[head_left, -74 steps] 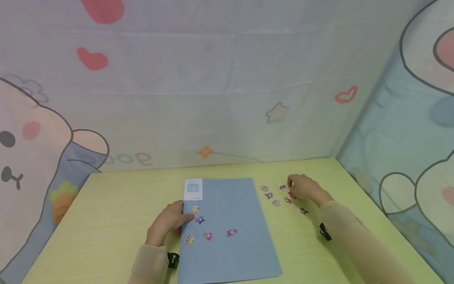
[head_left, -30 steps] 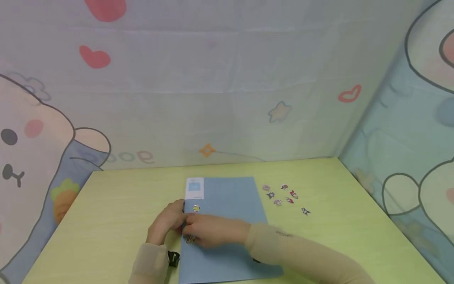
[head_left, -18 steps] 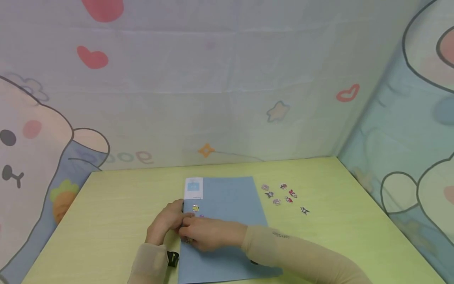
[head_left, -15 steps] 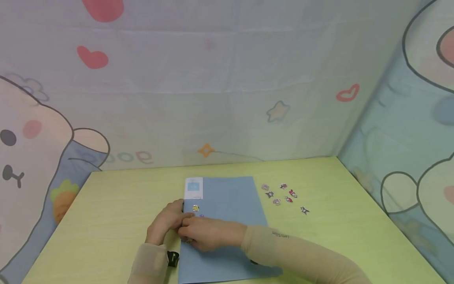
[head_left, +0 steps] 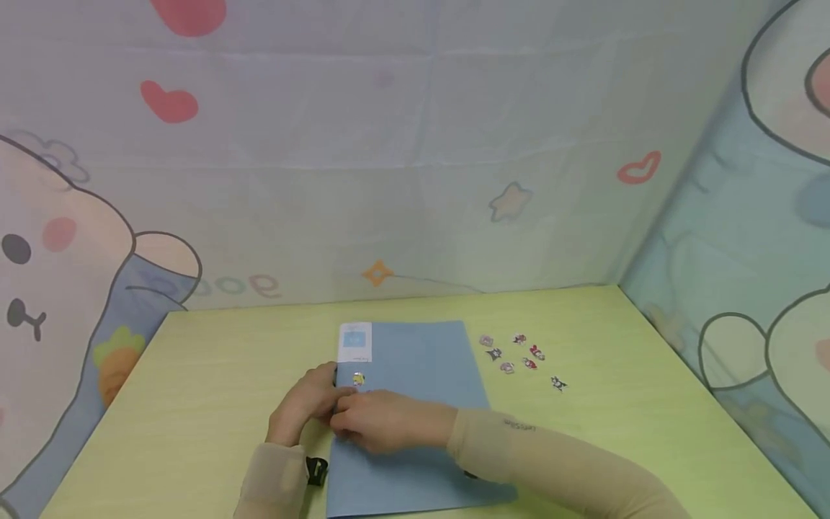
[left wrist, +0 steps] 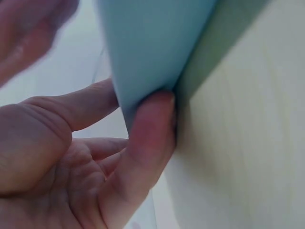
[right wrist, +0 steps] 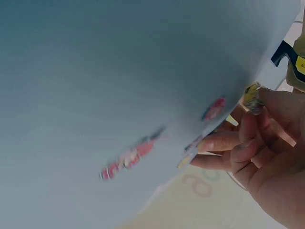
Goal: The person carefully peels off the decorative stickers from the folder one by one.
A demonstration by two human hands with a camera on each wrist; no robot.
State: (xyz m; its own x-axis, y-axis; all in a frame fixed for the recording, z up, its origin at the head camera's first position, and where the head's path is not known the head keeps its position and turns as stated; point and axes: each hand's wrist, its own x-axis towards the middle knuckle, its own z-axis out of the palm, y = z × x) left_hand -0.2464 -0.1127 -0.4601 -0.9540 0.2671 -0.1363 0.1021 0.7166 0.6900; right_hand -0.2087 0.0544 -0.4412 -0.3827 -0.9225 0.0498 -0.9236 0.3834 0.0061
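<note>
A blue folder (head_left: 421, 360) with a white label (head_left: 355, 342) lies on the table. My left hand (head_left: 311, 400) grips its left edge, thumb on the cover and fingers beneath, as the left wrist view shows with the folder (left wrist: 152, 47). Over the left part of the cover, my right hand (head_left: 392, 422) pinches a small yellow sticker (right wrist: 251, 98) between thumb and fingers. Pink stickers (right wrist: 128, 157) show on the cover in the right wrist view; the head view hides them behind the right hand. Above the hands sits another yellow sticker (head_left: 359, 379).
Several loose character stickers (head_left: 529, 363) lie on the yellow-green table (head_left: 583, 447) right of the folder. A printed cloth (head_left: 415, 180) rises behind the table and at its sides. A black wrist strap (head_left: 316, 471) is on the left wrist.
My right hand has come from the loose stickers across to the folder's left side. The yellow sticker there, visible half a second ago, now sits in its fingers. The left hand stays put.
</note>
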